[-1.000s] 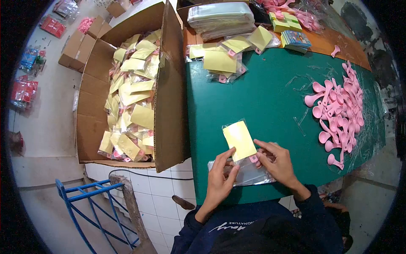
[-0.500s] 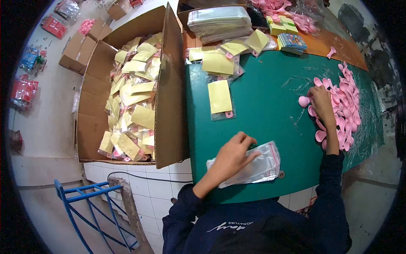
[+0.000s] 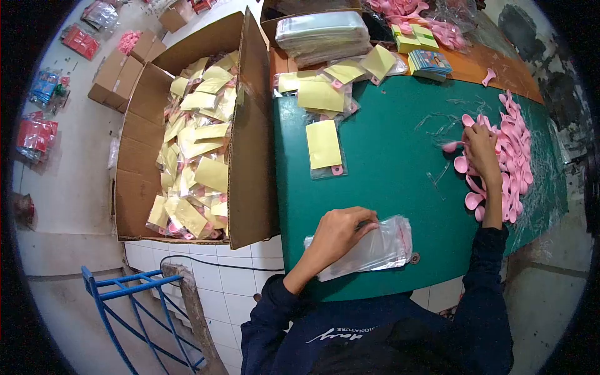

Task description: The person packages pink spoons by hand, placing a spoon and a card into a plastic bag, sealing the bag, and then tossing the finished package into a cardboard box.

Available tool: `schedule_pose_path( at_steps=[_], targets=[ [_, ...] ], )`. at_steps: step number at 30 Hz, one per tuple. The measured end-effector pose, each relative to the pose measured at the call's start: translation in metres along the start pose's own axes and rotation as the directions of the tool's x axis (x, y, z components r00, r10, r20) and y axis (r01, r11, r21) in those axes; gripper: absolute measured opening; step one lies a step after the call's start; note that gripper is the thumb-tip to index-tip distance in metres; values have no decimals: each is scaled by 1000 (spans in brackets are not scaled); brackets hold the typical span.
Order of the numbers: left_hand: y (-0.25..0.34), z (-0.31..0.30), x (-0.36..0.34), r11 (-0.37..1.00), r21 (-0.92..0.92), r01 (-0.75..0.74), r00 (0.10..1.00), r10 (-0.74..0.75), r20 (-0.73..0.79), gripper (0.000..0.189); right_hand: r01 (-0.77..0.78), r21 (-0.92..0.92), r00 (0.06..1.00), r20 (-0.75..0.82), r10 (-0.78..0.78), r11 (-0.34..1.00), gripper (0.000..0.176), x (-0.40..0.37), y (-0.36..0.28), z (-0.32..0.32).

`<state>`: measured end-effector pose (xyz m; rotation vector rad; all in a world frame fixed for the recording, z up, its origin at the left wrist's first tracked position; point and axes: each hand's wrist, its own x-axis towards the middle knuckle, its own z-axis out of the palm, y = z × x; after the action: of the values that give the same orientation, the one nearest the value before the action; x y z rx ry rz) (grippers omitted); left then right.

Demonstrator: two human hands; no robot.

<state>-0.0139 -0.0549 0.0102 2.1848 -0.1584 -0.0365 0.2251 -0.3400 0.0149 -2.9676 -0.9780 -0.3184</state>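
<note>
At the table's front edge, a stack of clear plastic bags (image 3: 381,251) lies partly under my left hand (image 3: 340,234). Thumb and fingers of that hand are pinched together at the upper edge of the top bag. Over on the right, my right hand (image 3: 481,149) reaches into a heap of pink plastic spoons (image 3: 514,159). Its fingers are closed on the handle of one pink spoon (image 3: 450,147), whose bowl sticks out to the left. A packed bag with a yellow card (image 3: 323,144) lies flat, apart from both hands.
Left of the green table (image 3: 387,169) stands a large cardboard box (image 3: 255,156) full of packed bags with yellow cards. Along the back are more packed bags (image 3: 322,94), a thick stack of clear bags (image 3: 323,31) and small card stacks (image 3: 430,64). A blue metal frame (image 3: 125,287) stands lower left.
My left hand has lowered, its spread fingers closing into a pinch at the top bag. My right hand has closed over the spoon, which now lies more tilted.
</note>
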Motion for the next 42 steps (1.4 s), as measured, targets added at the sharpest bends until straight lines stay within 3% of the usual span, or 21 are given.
schedule_pose_path(
  at_steps=[3,6,9,12,15,18,21,24,27,32,36,42],
  targets=[
    [-1,-2,-2,998,-9,-61,996,61,-70,16,10,-11,980,-199,-12,1000,16,2,-12,-15],
    [7,-7,-3,999,40,1,999,1,-51,18,-167,474,980,-16,197,865,12,-2,-35,-41],
    [10,-5,-3,999,27,40,999,-39,-32,16,2,702,1000,-16,13,713,14,-19,-68,-65],
    [6,-7,-4,989,-144,39,999,-39,6,14,32,821,973,104,-205,570,23,-31,-96,-82],
    [6,-13,-7,958,-282,55,997,-40,59,12,208,780,876,120,-467,590,32,-39,-107,-75],
    [9,-20,-11,947,-311,84,992,-52,112,10,287,680,811,202,-549,674,36,-50,-118,-69],
    [7,-24,-15,844,-519,136,987,-68,148,11,270,612,847,216,-485,743,33,-56,-120,-65],
    [0,-23,-19,687,-688,234,972,-168,163,21,245,699,829,207,-519,672,31,-46,-117,-78],
    [7,-28,-15,641,-705,303,951,-255,177,33,30,854,889,215,-404,520,32,-42,-124,-90],
    [4,-25,-13,669,-665,332,942,-272,197,40,63,879,927,124,-353,473,32,-38,-136,-101],
    [5,-26,-13,600,-740,303,948,-267,172,43,126,844,912,108,-397,521,32,-38,-140,-100],
    [10,-23,-9,690,-678,253,966,-223,134,41,169,836,858,136,-496,521,31,-34,-146,-103]
  ],
)
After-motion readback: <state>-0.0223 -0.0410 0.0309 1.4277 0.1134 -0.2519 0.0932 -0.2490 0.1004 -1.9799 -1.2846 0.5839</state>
